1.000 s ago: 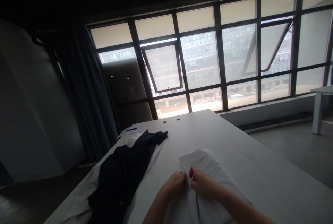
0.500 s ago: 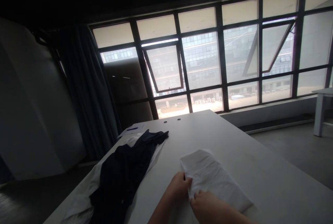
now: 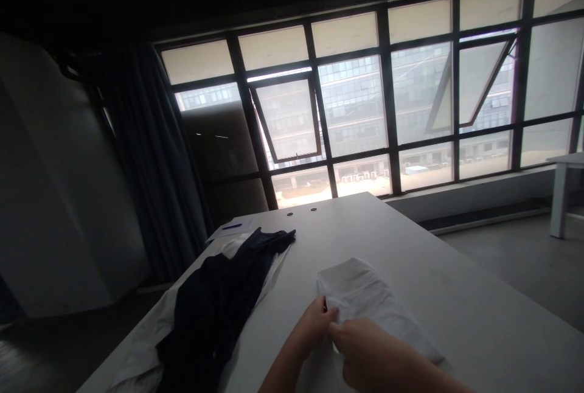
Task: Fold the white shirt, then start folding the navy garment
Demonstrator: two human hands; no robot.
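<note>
A folded white garment (image 3: 365,292) lies on the white table (image 3: 460,314) in front of me; its exact kind does not show. My left hand (image 3: 316,322) pinches its left edge, thumb on top. Close beside it, my right hand (image 3: 365,347) grips the same edge with curled fingers, nearly touching the left thumb. My right hand and forearm cover the near part of the cloth.
Dark navy clothing (image 3: 219,295) lies crumpled along the table's left side, over white cloth (image 3: 143,350). A pen (image 3: 232,226) rests on paper (image 3: 218,233) at the far left corner. Beyond are windows and a blue curtain (image 3: 146,162); another white table (image 3: 559,192) stands right.
My right hand has moved slightly up and left, closer to my left hand. The garment's left edge is raised a little, and its far edge has shifted slightly.
</note>
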